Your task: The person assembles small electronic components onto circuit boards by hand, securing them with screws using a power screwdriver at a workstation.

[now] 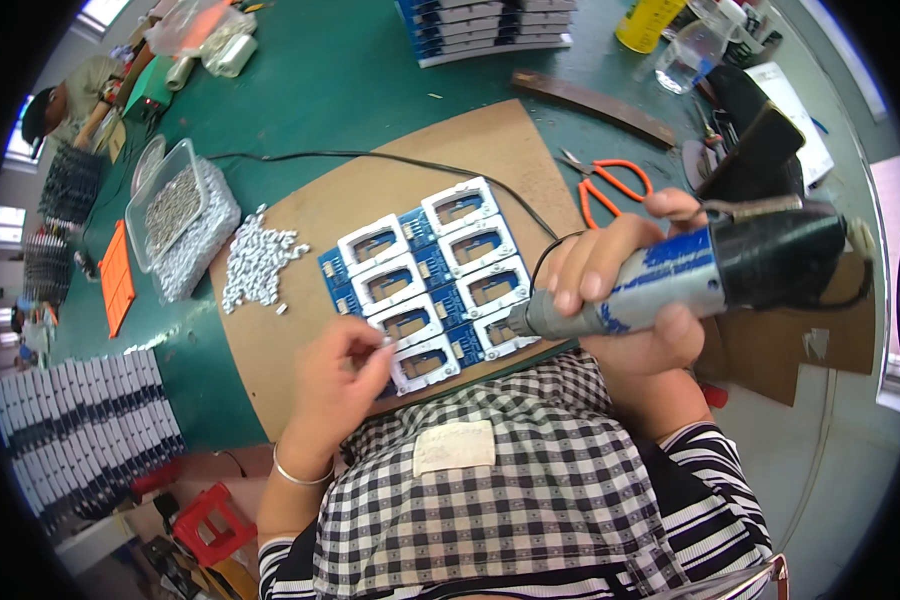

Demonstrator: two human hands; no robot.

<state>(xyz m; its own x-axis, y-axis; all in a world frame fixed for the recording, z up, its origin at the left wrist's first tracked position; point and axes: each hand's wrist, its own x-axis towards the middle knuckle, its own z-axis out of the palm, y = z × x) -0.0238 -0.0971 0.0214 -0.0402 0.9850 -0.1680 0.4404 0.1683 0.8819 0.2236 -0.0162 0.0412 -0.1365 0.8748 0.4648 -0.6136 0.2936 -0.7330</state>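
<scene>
My right hand (615, 262) wraps round an electric screwdriver (665, 280) with a worn blue and grey body and a black rear end. Its nose points left, at the corner of a white frame on the near right of a blue circuit board panel (462, 346). Several white rectangular frames (485, 250) sit on that panel in two columns. At the panel's near left edge, my left hand (335, 375) is closed in a pinch beside a frame. Something small and pale shows at its fingertips, too small to name. The brown board (320, 210) lies under the panel.
Small white pieces (258, 260) lie heaped left of the panel, beside a clear tub (192, 165) of small metal parts. A black cable (370, 155) crosses behind. Orange-handled pliers (610, 180), a brown bar (595, 105) and a bottle (695, 55) stand right. Another person (80, 95) sits far left.
</scene>
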